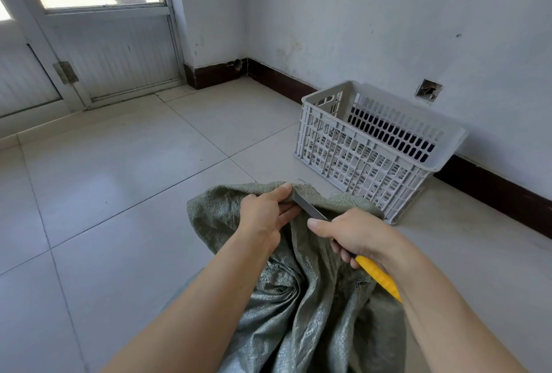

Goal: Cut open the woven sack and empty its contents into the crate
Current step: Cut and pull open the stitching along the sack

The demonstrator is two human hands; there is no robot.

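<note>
Pinches the bunched top edge of the green woven sack [298, 313] between thumb and fingers of the left hand [265, 211]; grips the yellow handle of a knife [309, 209] in the curled right hand [352, 235], grey blade laid against the pinched fold, right beside the left fingertips. Works with the sack slumped on the tiled floor [119, 178] close in front, the white slatted crate [343, 160] apart by the wall. Looks to risk a slip of the blade into the holding fingers should the tough weave give suddenly; likewise a spill onto the floor, short of the crate, from too wide a cut.
</note>
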